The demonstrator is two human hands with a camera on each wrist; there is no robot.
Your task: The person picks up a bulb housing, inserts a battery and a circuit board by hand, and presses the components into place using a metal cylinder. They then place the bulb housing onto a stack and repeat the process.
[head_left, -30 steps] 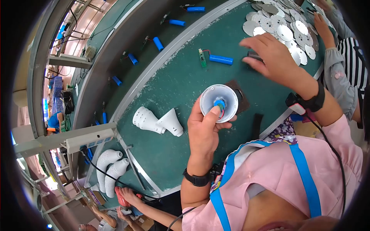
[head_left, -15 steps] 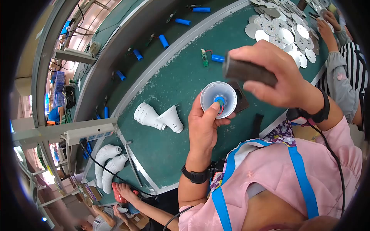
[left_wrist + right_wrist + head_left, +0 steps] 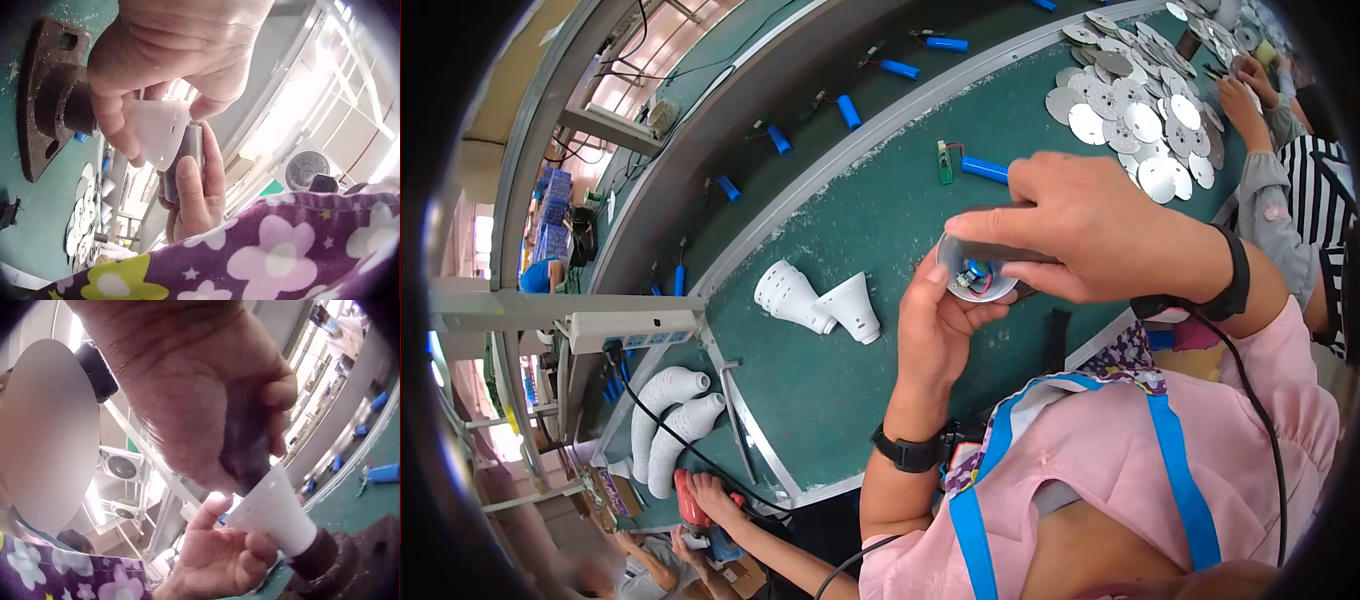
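My left hand (image 3: 935,325) grips a white cone-shaped lamp housing (image 3: 156,125), thumb at its rim. Inside the wide mouth, a blue part and a red wire show in the head view. My right hand (image 3: 1115,225) holds a dark grey cylinder (image 3: 187,150), its end right at the housing's mouth. The housing's narrow end meets the post of a dark metal fixture (image 3: 369,556) in the right wrist view. Beyond my right hand lie a green circuit board (image 3: 945,163) and the blue battery (image 3: 985,169) wired to it.
Two white lamp housings (image 3: 793,298) lie to the left on the green table. Many metal discs (image 3: 1140,122) are heaped at the far right, near another person's hands. Blue batteries (image 3: 848,112) line the far trough. A power strip (image 3: 635,330) and stacked white housings (image 3: 665,400) stand left.
My right hand has brought the grey cylinder from beside the blue battery down and left to the housing's mouth. My left thumb has shifted from inside the housing to its rim.
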